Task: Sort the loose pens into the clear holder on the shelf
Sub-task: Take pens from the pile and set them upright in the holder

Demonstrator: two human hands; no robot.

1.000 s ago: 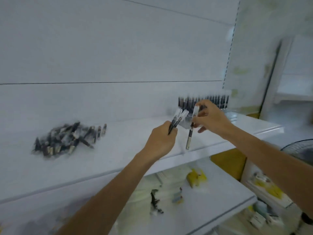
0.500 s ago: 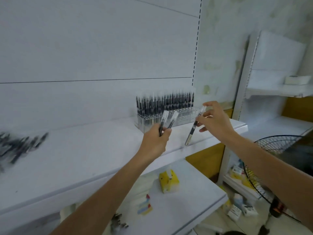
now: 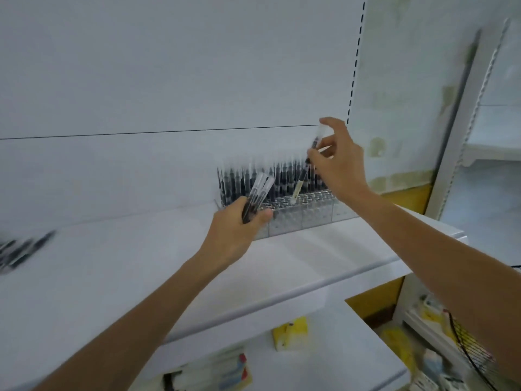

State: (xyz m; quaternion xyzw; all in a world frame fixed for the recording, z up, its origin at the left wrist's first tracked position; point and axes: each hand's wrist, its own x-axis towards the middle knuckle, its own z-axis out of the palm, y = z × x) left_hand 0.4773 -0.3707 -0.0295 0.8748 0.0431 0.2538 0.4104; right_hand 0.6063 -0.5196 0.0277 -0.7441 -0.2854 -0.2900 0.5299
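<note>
Right grip [image 3: 341, 167] pinching pen [image 3: 303, 176], tilted, tip over empty slot of clear holder [image 3: 298, 218] on shelf [image 3: 141, 263]. Left grip [image 3: 234, 232] clutching spare pens [image 3: 259, 190]. Risk: tilt snags slot rim; spares bump holder.

- We see our left hand [image 3: 234, 232] bare, and the left forearm [image 3: 158, 300] behind it bare and slender all along its visible length.
- We see our right hand [image 3: 341, 165] and right forearm [image 3: 439, 249] equally bare.
</note>
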